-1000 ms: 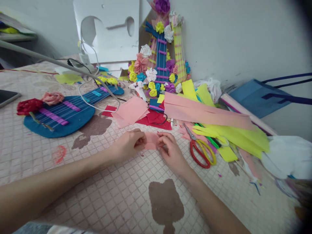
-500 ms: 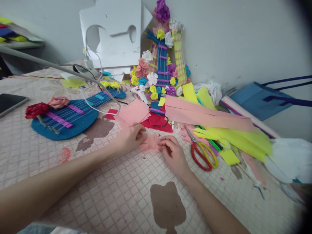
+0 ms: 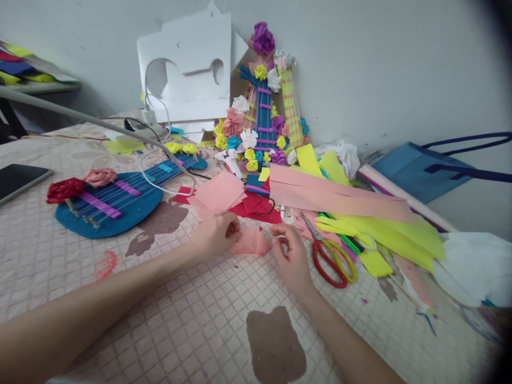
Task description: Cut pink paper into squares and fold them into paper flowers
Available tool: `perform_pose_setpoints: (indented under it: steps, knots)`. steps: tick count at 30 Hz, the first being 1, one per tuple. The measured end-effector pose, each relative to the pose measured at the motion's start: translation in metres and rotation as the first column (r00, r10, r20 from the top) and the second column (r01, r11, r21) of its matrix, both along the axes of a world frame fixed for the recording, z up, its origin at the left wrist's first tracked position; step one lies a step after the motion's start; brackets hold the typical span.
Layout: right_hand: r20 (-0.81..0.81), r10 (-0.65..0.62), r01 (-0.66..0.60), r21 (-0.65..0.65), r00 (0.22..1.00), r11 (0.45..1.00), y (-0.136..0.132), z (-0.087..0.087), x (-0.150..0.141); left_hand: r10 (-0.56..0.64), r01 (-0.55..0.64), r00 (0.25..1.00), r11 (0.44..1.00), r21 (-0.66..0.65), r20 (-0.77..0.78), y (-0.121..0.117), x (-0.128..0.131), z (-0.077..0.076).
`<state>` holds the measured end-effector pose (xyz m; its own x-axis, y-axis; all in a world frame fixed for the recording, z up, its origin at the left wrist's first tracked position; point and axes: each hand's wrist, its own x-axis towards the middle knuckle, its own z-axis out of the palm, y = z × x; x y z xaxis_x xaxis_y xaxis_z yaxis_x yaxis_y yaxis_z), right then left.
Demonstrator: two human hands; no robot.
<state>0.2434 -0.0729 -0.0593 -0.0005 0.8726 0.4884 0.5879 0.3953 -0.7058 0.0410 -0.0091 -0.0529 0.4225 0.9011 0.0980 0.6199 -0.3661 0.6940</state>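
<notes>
A small piece of pink crepe paper (image 3: 251, 241) lies between my two hands, low over the quilted tablecloth. My left hand (image 3: 218, 232) has its thumb and fingers pinched on the paper's left side. At the right edge, my right hand (image 3: 291, 255) is curled with its fingertips drawn together, at the paper's corner. A stack of pink paper squares (image 3: 219, 192) lies just beyond my left hand, partly over red paper (image 3: 260, 208). Scissors (image 3: 330, 258) with red and yellow handles rest to the right of my right hand.
A blue paper guitar (image 3: 120, 200) with flowers lies left, a white cable (image 3: 146, 170) looping over it. A glue gun (image 3: 230, 160) and flowered guitars (image 3: 264, 112) stand behind. Pink strips (image 3: 336, 193) and yellow paper (image 3: 400, 237) spread right. A phone (image 3: 20, 178) sits far left.
My right hand has shifted slightly right, and more of the pink paper's right side shows. My left hand keeps its pinch. The whole view has tilted up a little.
</notes>
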Motion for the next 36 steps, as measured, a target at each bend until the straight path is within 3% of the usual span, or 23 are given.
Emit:
perform_pose_setpoints:
  steps: [3, 6, 9, 11, 14, 18, 22, 25, 27, 31, 36]
  knots:
    - [-0.039, -0.086, 0.089, 0.106, 0.996, 0.990, -0.006, 0.006, -0.002, 0.068, -0.058, 0.987, 0.996, -0.067, 0.146, 0.002, -0.001, 0.003]
    - [0.005, -0.001, 0.000, 0.111, 1.000, 0.994, -0.015, 0.009, -0.011, 0.146, -0.060, 0.929, 0.966, -0.251, 0.340, 0.001, 0.000, 0.005]
    - [0.133, 0.124, -0.132, 0.060, 0.983, 0.989, -0.022, 0.008, -0.023, 0.229, 0.059, 0.840, 0.863, -0.502, 0.491, -0.008, 0.006, 0.005]
    - [0.191, 0.145, -0.151, 0.018, 0.971, 0.988, -0.023, 0.006, -0.030, 0.280, 0.154, 0.779, 0.782, -0.604, 0.561, -0.016, 0.010, 0.005]
    - [0.263, 0.104, -0.098, -0.036, 0.959, 0.995, -0.021, 0.004, -0.034, 0.321, 0.227, 0.728, 0.721, -0.655, 0.606, -0.025, 0.014, 0.004]
    - [0.371, 0.089, -0.072, -0.059, 0.924, 0.996, -0.019, 0.001, -0.030, 0.275, 0.250, 0.744, 0.732, -0.634, 0.610, -0.025, 0.013, 0.001]
    - [0.403, 0.118, -0.109, -0.046, 0.908, 0.993, -0.018, -0.003, -0.021, 0.083, 0.268, 0.803, 0.834, -0.483, 0.590, -0.020, 0.007, -0.005]
    - [0.386, 0.116, -0.121, -0.011, 0.915, 0.993, -0.017, -0.004, -0.014, 0.023, 0.102, 0.913, 0.954, -0.282, 0.408, -0.019, 0.000, -0.006]
    - [0.343, 0.133, -0.146, 0.014, 0.930, 0.989, -0.015, -0.003, -0.009, 0.020, 0.002, 0.963, 0.997, -0.080, 0.271, -0.018, -0.003, -0.004]
    - [0.237, 0.220, -0.243, 0.072, 0.946, 0.967, -0.012, 0.000, 0.000, -0.107, 0.058, 0.978, 0.963, 0.262, 0.177, -0.013, -0.004, -0.002]
    - [0.262, 0.324, -0.361, 0.110, 0.909, 0.926, -0.008, 0.003, 0.011, -0.209, 0.101, 0.961, 0.877, 0.470, 0.182, -0.004, -0.003, -0.003]
